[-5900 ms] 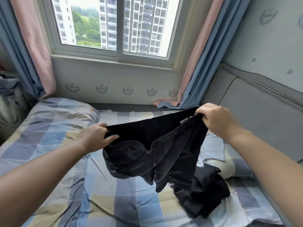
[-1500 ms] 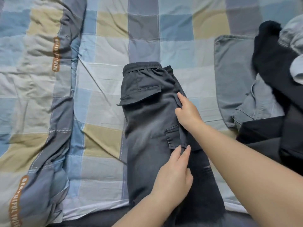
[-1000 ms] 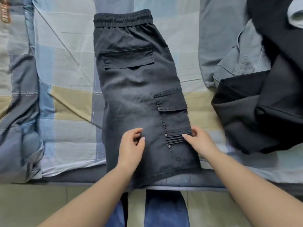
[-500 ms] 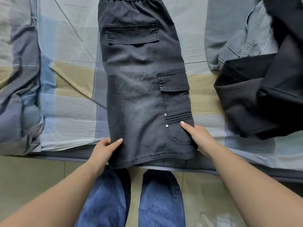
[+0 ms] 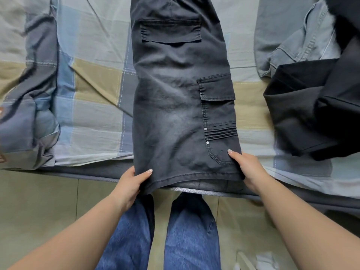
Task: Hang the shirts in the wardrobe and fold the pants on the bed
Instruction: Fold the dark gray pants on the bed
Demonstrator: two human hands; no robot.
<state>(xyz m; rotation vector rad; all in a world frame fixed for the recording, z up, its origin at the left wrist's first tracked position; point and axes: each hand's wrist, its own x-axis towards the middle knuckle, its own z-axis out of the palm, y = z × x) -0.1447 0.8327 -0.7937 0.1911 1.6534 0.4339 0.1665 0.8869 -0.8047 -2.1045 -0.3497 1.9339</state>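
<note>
1. Compared with the view half a second earlier, both hands are now found lower on the dark grey cargo pants (image 5: 175, 106), at the near hem, where a moment ago they were flat on the fabric smoothing it
2. The smoothing is judged finished; the hem is taken up, so a fold toward the waistband is probably in preparation
3. The pants are laid lengthwise on the checked bed (image 5: 93, 98), one leg stacked on the other, with the hem at the near edge of the mattress and the waistband cut off by the top of the view
4. The left hand (image 5: 129, 184) is closed on the left hem corner: the thumb is laid on top of the cloth and the fingers are hidden beneath it
5. The right hand (image 5: 247, 168) is placed at the right hem corner, a straight finger laid on the lower pocket; the other fingers are hidden under the edge, so a pinch is judged likely
6. A black garment (image 5: 311, 106) and a pale grey garment (image 5: 288, 36) are left unfolded on the bed to the right
</note>
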